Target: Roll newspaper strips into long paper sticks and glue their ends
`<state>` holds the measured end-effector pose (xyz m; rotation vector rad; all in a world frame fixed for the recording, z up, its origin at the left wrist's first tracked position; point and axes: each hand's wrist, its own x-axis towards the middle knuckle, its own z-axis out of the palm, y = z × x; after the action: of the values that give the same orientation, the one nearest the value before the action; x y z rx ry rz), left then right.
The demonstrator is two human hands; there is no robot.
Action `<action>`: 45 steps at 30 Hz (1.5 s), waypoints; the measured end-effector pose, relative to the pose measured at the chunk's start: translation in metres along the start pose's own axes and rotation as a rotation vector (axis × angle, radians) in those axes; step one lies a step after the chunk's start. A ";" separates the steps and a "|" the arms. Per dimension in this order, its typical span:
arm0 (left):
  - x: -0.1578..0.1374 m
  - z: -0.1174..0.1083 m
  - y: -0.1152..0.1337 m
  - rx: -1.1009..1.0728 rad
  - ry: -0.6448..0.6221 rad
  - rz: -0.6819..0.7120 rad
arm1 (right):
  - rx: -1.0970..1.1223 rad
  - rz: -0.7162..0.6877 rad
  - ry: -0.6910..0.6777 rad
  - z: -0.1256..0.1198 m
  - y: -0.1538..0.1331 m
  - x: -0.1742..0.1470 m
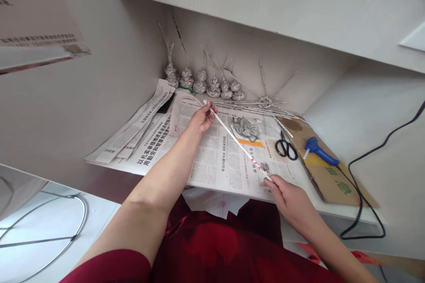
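Note:
A thin white rolled paper stick [237, 143] with red marks near its lower end runs diagonally between my hands. My left hand [203, 117] pinches its upper end above the newspaper sheets [212, 163]. At the lower right, my right hand [287, 199] has its fingers closed on the other end, near the table's front edge. Under the stick's right side lies a newspaper picture [246, 129] of a grey flower-like shape. Several more paper sticks [255, 109] lie behind my left hand, by a woven piece with spokes [265, 102].
Several gourd-shaped woven paper pieces [213, 87] stand along the back wall. To the right are black scissors [286, 149] and a blue glue gun [321, 152] on cardboard [345, 185], its black cable [357, 199] hanging over the edge. Newspaper strips [139, 119] are stacked left. A shelf overhangs the table.

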<state>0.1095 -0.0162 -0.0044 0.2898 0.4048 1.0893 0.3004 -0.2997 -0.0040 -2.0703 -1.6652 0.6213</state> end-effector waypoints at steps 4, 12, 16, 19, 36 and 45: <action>-0.003 0.002 0.000 0.018 -0.021 -0.036 | 0.648 0.210 -0.407 0.003 -0.002 -0.009; -0.003 0.001 -0.006 0.041 -0.017 -0.047 | 0.684 0.219 -0.305 -0.003 -0.016 0.010; -0.003 0.001 -0.010 0.066 -0.041 -0.054 | 0.593 0.128 -0.289 0.005 -0.032 0.041; -0.004 0.001 -0.010 0.059 -0.053 -0.062 | 0.499 0.046 -0.186 0.017 -0.041 0.062; 0.008 -0.004 0.002 -0.024 0.072 0.051 | -0.164 -0.105 0.079 -0.001 -0.020 0.020; 0.000 -0.001 0.003 -0.046 0.000 0.008 | 0.818 0.239 -0.432 0.005 -0.011 0.005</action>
<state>0.1069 -0.0148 -0.0040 0.2509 0.3784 1.1046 0.2897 -0.2921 -0.0019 -1.5760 -1.0490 1.6024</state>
